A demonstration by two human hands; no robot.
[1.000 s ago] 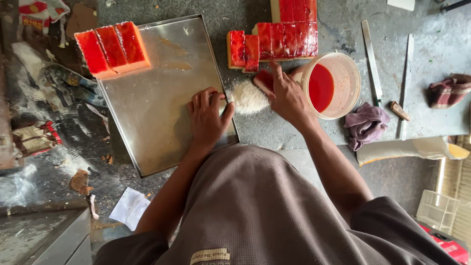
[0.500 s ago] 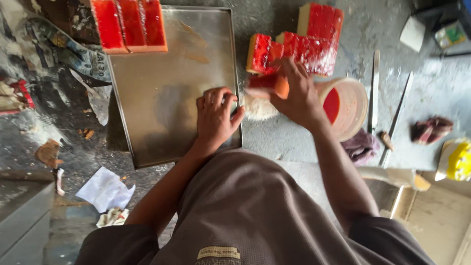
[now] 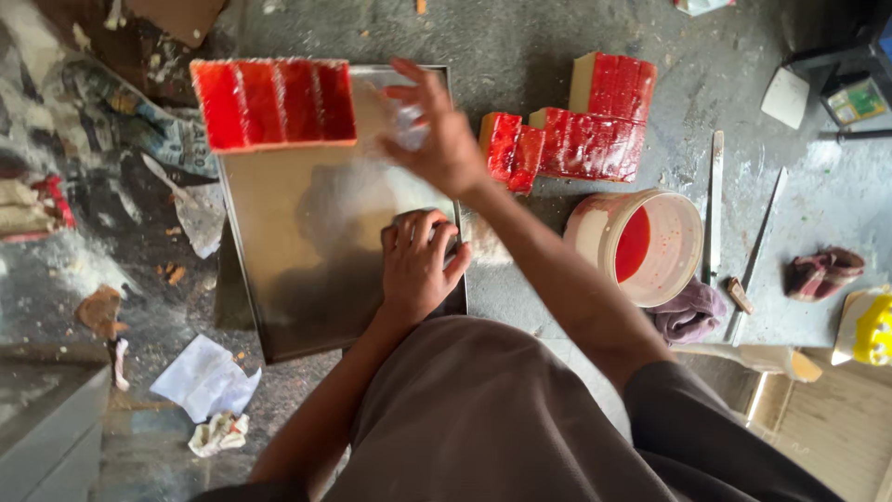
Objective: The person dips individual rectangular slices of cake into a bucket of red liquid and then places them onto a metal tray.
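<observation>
Tray (image 3: 307,279) under two hands, bearing perhaps four red slabs (image 3: 274,102).

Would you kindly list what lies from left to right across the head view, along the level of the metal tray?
Crumpled white paper → metal tray → left hand → bucket of red liquid → long flat blade → red-and-brown rag → yellow object.
</observation>
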